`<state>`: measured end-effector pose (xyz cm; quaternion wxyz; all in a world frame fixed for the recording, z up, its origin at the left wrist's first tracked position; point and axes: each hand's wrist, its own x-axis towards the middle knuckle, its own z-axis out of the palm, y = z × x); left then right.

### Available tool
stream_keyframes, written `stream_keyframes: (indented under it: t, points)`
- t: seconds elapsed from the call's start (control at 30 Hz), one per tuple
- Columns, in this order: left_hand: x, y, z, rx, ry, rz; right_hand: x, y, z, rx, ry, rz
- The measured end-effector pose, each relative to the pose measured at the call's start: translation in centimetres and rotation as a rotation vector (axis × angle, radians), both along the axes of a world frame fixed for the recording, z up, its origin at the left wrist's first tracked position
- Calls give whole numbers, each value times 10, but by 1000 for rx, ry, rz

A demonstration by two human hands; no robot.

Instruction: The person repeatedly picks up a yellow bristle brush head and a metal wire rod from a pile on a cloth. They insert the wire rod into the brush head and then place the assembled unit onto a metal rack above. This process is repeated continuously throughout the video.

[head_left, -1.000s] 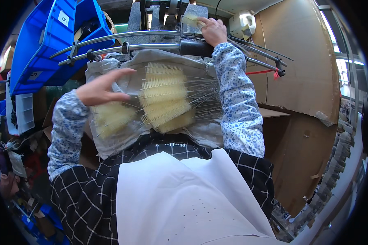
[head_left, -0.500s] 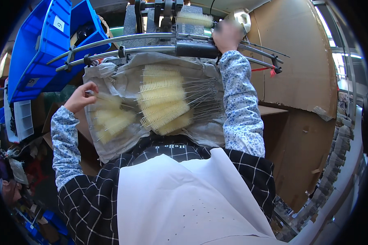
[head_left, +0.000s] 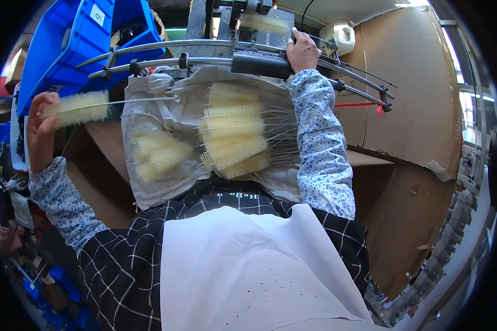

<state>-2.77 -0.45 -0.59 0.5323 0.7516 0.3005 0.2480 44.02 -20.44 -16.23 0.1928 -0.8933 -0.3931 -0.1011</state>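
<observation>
At the far left, my left hand (head_left: 43, 124) is closed around the bristle end of a cream wire brush (head_left: 85, 109). Its twisted wire stem points right and ends in a small loop. My right hand (head_left: 303, 52) is at the machine (head_left: 265, 41), by the right end of a black cylinder (head_left: 261, 66). Its fingers are bent; what they grip, if anything, is hidden. Just left of those fingertips, another cream brush (head_left: 266, 24), blurred, lies across the machine. On the grey cloth (head_left: 174, 118) below is a stack of brushes (head_left: 232, 129), with a smaller pile (head_left: 160, 154) to its left.
Two metal rails (head_left: 204, 62) cross in front of the machine. Blue bins (head_left: 66, 49) stand at the upper left. A tall cardboard sheet (head_left: 403, 94) and a white plastic container (head_left: 343, 37) are on the right. An open cardboard box (head_left: 96, 165) sits below my left arm.
My left hand has moved left and outward from the small pile, now with a brush in it. The right hand stays at the machine, its fingers shifted slightly. The view has shifted a little.
</observation>
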Motion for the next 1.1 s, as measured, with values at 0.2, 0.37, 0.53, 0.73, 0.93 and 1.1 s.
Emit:
stream_keyframes:
  t: [0.2,0.37,0.53,0.73,0.93,1.1]
  points:
    - [-33,10,12,4,-117,62,-36,30,13,-115,60,-25]
    - [22,-16,11,-6,-156,-17,-66,62,9,-123,59,-33]
    - [58,-26,11,24,-147,-81,-60,55,9,-73,61,-12]
    - [48,-24,11,35,-127,-49,-4,6,5,-100,-11,-23]
    - [63,-32,4,-24,-211,-19,80,-32,6,-91,251,71]
    - [110,-40,-4,-152,-253,-208,84,-35,27,-321,49,-17]
